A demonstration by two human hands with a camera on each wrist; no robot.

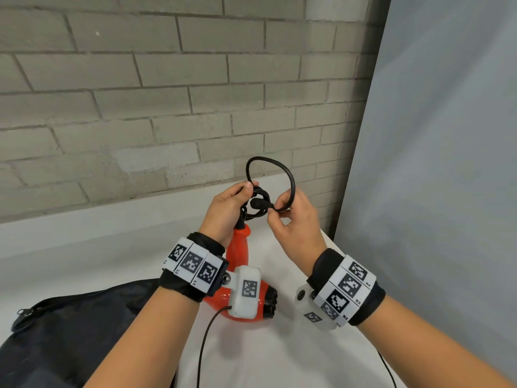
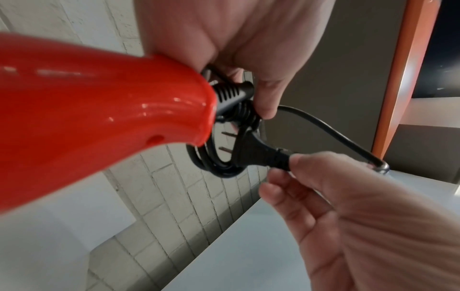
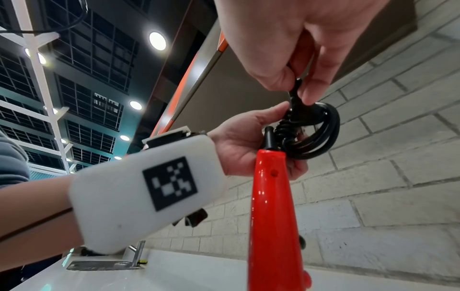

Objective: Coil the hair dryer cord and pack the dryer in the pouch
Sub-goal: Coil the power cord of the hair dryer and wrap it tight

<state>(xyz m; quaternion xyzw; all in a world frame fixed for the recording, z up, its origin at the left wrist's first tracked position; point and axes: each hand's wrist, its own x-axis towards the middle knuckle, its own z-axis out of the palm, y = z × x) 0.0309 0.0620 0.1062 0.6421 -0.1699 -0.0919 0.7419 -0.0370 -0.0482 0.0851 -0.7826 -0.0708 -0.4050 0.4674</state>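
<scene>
Dryer (image 1: 240, 250) cord (image 1: 282, 175) coils gripped by left hand (image 1: 223, 211), right hand (image 1: 293, 217) pinching plug (image 2: 259, 151); pouch (image 1: 70, 326) beside.

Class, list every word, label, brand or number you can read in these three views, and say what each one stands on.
"R2": tiny label on the edge of the right wristband.
"R3": on the same edge, next tile up.
A third label further up that edge is too blurred to read.
Left wristband: its edge labels are too small to read.
Black-and-white squares on both bands: coded patterns, not words.
Hair dryer, cord, pouch: no text shows.
</scene>
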